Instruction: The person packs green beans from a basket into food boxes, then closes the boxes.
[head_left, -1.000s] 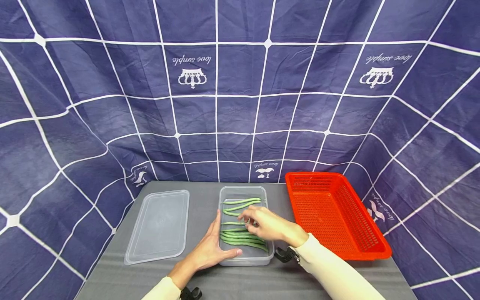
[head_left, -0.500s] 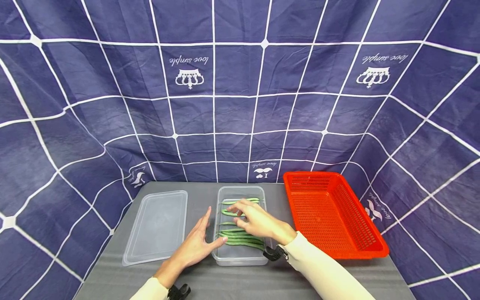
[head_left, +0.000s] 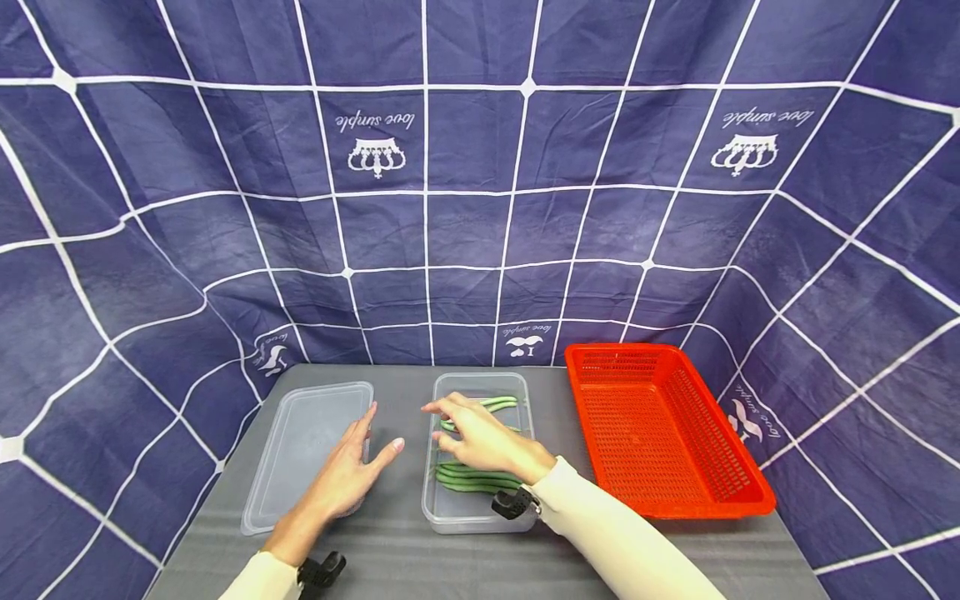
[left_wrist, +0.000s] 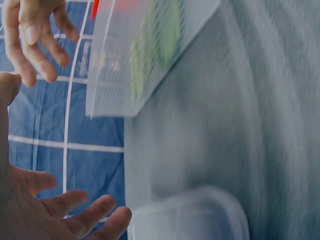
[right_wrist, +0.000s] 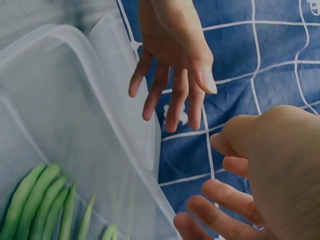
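Note:
Several green beans [head_left: 480, 480] lie side by side in a clear plastic container [head_left: 480, 524] at the middle of the table; the right wrist view shows their ends close up. Over the container hovers my right hand [head_left: 480, 437], fingers spread and holding nothing, hiding some of the beans. My left hand [head_left: 347, 471] is above the right edge of a flat translucent lid [head_left: 303, 442], its thumb and fingers apart and nothing in its grasp. Whether it touches the lid cannot be told in the head view; the left wrist view shows its fingers in the air.
On the right stands a red perforated plastic basket [head_left: 637, 442]. A grey cloth [head_left: 405, 558] covers the table. Blue curtain [head_left: 480, 225] with white lines hangs behind and along both sides.
My left hand has let go of the container's left side and moved left to the lid. My right hand has shifted left above the beans. The view has turned slightly.

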